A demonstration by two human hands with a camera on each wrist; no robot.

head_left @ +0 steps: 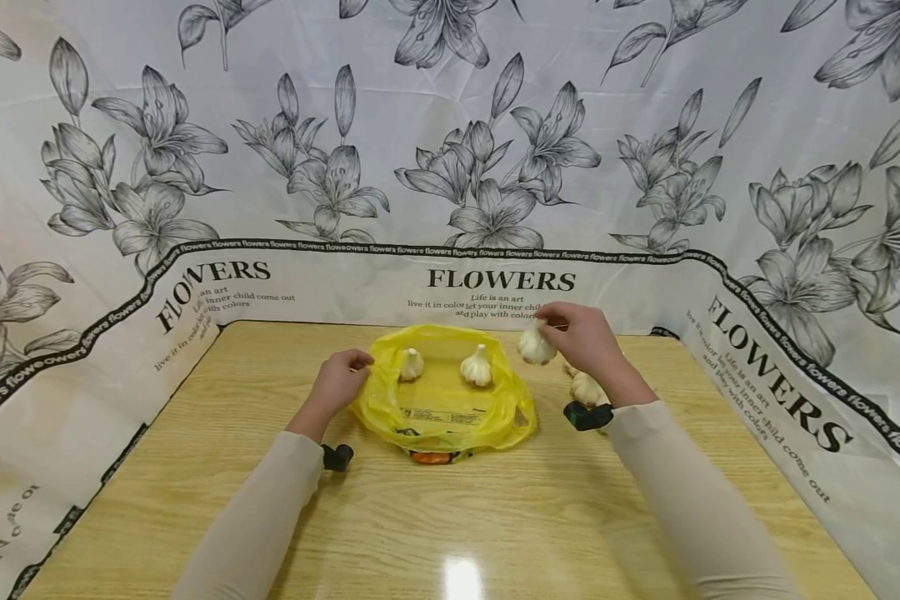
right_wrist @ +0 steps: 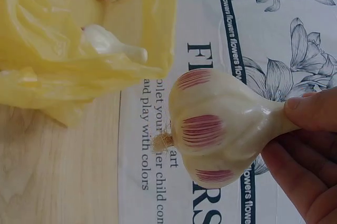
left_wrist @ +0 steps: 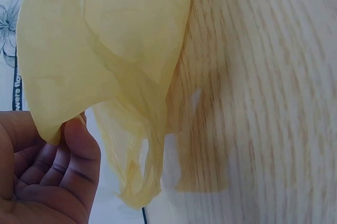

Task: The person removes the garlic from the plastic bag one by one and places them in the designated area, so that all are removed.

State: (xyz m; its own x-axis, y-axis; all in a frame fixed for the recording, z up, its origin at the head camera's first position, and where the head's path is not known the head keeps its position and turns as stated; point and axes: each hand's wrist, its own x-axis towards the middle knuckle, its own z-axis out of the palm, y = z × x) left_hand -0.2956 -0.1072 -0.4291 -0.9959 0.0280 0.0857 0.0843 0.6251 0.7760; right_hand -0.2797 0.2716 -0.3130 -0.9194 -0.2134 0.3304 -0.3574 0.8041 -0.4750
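Note:
A yellow plastic bag [head_left: 450, 417] lies with its mouth spread wide on the wooden table, and two garlic bulbs [head_left: 476, 367] sit inside it. At its left rim my left hand [head_left: 339, 383] pinches the edge of the plastic between thumb and fingers, as the left wrist view shows up close. My right hand [head_left: 583, 337] holds another garlic bulb [right_wrist: 216, 129] by its stem, just right of the bag's rim and raised above the table. That bulb has purple streaks and a tuft of dry roots pointing away from the fingers.
More garlic [head_left: 587, 388] lies on the table beneath my right wrist, partly covered by it. White fabric [head_left: 495, 287] printed with flowers and lettering surrounds the wooden table [head_left: 435, 517] at the back and sides. Each wrist carries a small dark camera [head_left: 588, 415].

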